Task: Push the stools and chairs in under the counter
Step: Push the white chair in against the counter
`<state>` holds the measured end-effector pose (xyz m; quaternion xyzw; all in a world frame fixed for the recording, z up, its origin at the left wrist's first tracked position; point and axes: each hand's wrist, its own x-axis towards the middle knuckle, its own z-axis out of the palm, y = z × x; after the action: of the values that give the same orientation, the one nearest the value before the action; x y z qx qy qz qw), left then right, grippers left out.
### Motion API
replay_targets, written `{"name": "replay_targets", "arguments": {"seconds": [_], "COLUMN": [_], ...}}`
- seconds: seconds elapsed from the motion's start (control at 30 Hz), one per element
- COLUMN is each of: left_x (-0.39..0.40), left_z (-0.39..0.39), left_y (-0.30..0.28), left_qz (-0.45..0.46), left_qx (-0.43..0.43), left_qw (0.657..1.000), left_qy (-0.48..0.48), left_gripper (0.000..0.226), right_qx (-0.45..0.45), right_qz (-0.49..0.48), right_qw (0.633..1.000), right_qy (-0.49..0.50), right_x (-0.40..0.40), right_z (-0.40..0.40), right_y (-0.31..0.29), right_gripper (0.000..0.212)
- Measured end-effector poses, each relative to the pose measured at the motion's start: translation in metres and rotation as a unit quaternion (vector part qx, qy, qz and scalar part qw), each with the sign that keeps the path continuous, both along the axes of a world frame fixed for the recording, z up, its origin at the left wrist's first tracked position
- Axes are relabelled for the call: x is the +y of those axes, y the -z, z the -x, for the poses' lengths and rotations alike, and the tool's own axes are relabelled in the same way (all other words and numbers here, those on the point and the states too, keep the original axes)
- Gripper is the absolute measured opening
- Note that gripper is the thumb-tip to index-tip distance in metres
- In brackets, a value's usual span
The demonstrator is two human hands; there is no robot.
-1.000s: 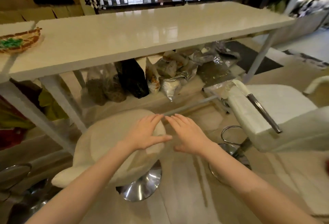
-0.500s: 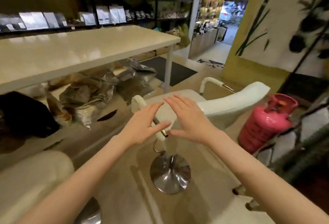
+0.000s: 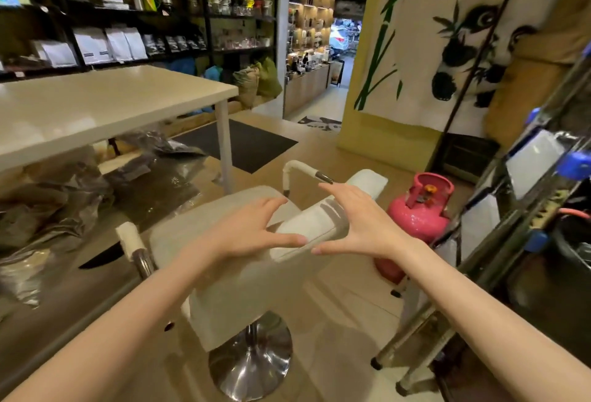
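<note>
A white padded chair (image 3: 224, 277) with armrests and a round chrome base (image 3: 252, 369) stands in front of me, to the right of the cream counter (image 3: 96, 110). Its curved backrest (image 3: 319, 226) faces me. My left hand (image 3: 249, 232) and my right hand (image 3: 361, 222) hover open on either side of the backrest top, fingers spread, thumbs nearly meeting. Neither hand grips the chair. The fluffy stool from before is out of view.
A pink gas cylinder (image 3: 415, 213) stands just right of the chair. A metal rack (image 3: 499, 242) fills the right side. Foil and plastic bags (image 3: 64, 197) lie on the low shelf under the counter. A dark mat (image 3: 243, 146) lies by the counter leg (image 3: 224, 146).
My view has swung right from the fluffy stool to the white armchair. Both open hands moved with it and now sit around the chair's backrest, closer than half a second ago.
</note>
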<state>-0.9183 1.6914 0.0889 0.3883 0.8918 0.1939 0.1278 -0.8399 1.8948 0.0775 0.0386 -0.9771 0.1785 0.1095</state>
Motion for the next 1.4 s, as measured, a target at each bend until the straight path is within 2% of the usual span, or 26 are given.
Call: {"name": "replay_targets", "arguments": {"seconds": [0.13, 0.23, 0.33, 0.43, 0.53, 0.6, 0.73, 0.87, 1.03, 1.17, 1.4], "left_x": [0.033, 0.052, 0.064, 0.065, 0.063, 0.064, 0.073, 0.075, 0.077, 0.086, 0.093], "left_z": [0.029, 0.042, 0.054, 0.057, 0.053, 0.049, 0.036, 0.022, -0.005, -0.026, -0.029], "left_y": [0.005, 0.011, 0.016, 0.019, 0.019, 0.018, 0.017, 0.021, 0.026, 0.03, 0.034], "left_qz": [0.056, 0.078, 0.112, 0.127, 0.128, 0.125, 0.11, 0.105, 0.103, 0.117, 0.116], "left_qx": [-0.068, -0.118, -0.131, -0.15, -0.162, -0.148, -0.133, -0.113, -0.014, 0.098, 0.146], "left_qw": [0.996, 0.99, 0.984, 0.98, 0.978, 0.98, 0.985, 0.983, 0.976, 0.959, 0.943], "left_qy": [0.02, 0.031, 0.035, 0.039, 0.044, 0.035, -0.012, -0.099, -0.192, -0.239, -0.274], "left_gripper": [0.085, 0.082, 0.087, 0.094, 0.08, 0.073, 0.083, 0.093, 0.094, 0.092, 0.093], "right_qx": [-0.011, -0.024, -0.051, -0.09, -0.106, -0.107, -0.094, -0.086, -0.056, -0.028, 0.018], "right_qz": [0.003, -0.032, -0.073, -0.057, -0.055, -0.065, -0.086, -0.081, -0.099, -0.129, -0.137], "right_qw": [1.0, 0.999, 0.993, 0.988, 0.982, 0.976, 0.96, 0.94, 0.913, 0.9, 0.901], "right_qy": [0.001, -0.026, -0.078, -0.11, -0.148, -0.179, -0.251, -0.32, -0.391, -0.415, -0.412], "right_x": [0.038, 0.053, 0.058, 0.062, 0.071, 0.076, 0.085, 0.095, 0.1, 0.104, 0.108], "right_z": [0.032, 0.058, 0.08, 0.092, 0.102, 0.107, 0.115, 0.116, 0.112, 0.111, 0.113], "right_y": [0.001, 0.001, 0.005, 0.008, 0.01, 0.013, 0.017, 0.019, 0.02, 0.021, 0.028], "right_gripper": [0.092, 0.086, 0.088, 0.08, 0.072, 0.071, 0.07, 0.06, 0.059, 0.068, 0.076]}}
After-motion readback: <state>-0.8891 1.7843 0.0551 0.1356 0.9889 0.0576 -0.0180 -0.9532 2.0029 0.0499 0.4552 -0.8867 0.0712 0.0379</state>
